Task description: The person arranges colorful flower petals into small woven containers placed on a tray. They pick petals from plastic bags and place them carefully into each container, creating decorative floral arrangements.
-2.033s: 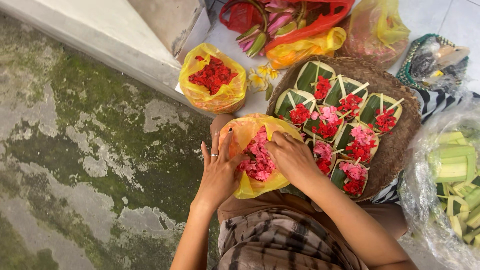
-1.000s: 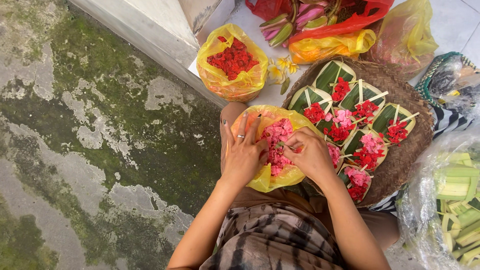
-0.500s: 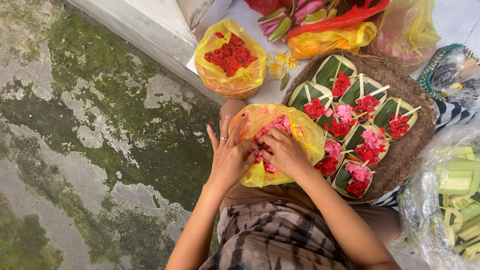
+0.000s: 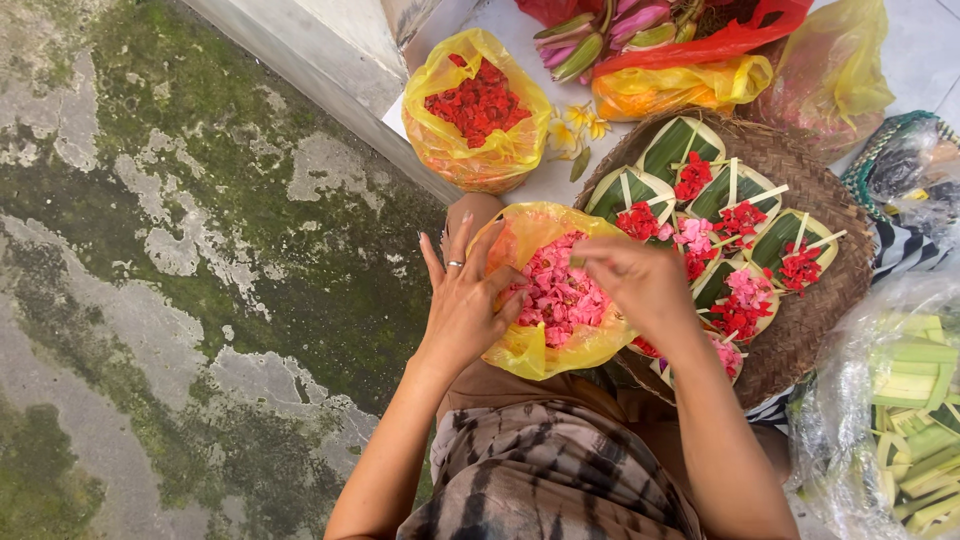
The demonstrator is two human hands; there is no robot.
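A yellow plastic bag full of pink petals rests on my lap. My left hand, a ring on one finger, grips the bag's left rim with the thumb inside and the fingers spread. My right hand hovers just above the bag's right side, blurred, with its fingertips pinched on a few pink petals. Right beside it is a round woven basket tray holding several green leaf trays filled with red and pink flowers.
A yellow bag of red petals stands beyond my lap, with loose yellow flowers beside it. A red bag of buds and more yellow bags lie behind. At right is a clear bag of leaf strips. Mossy concrete lies left.
My right hand has come up out of the pink petals and moved right, toward the basket tray. My left hand still holds the bag's rim.
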